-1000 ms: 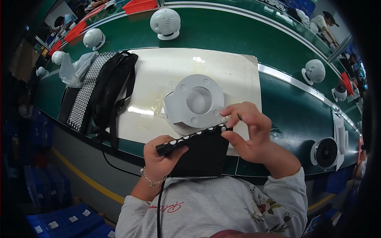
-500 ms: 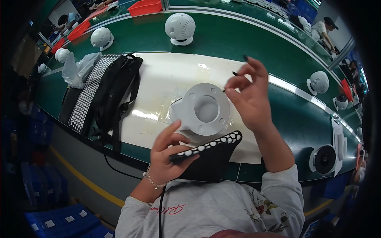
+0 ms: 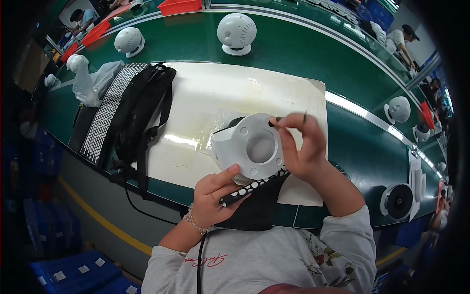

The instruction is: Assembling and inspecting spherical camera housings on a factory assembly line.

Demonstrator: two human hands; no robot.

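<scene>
A white round base [image 3: 241, 151] with a central opening and shallow round recesses in its ring lies in front of me, recesses upward. My right hand [image 3: 307, 145] is at its upper right edge, thumb and forefinger pinched at a small black pad [image 3: 271, 123] over a recess there. Another dark bit shows on a raised, blurred finger. My left hand [image 3: 211, 195] grips a black sheet dotted with white circles [image 3: 253, 186], tilted along the base's near side. One left finger reaches the base's lower left edge.
Left of the base, black mesh straps [image 3: 144, 108] lie beside a white-dotted sheet [image 3: 113, 105] and a clear plastic bag [image 3: 92, 84]. White ball-shaped units [image 3: 237, 32] stand along the green bench [image 3: 181, 41]. A black-faced disc [image 3: 399, 201] sits at right. Co-workers are far off.
My right hand has come down and left to the base's upper right edge, bringing a black pad onto it. The dotted sheet in my left hand has shifted slightly right, closer under the base.
</scene>
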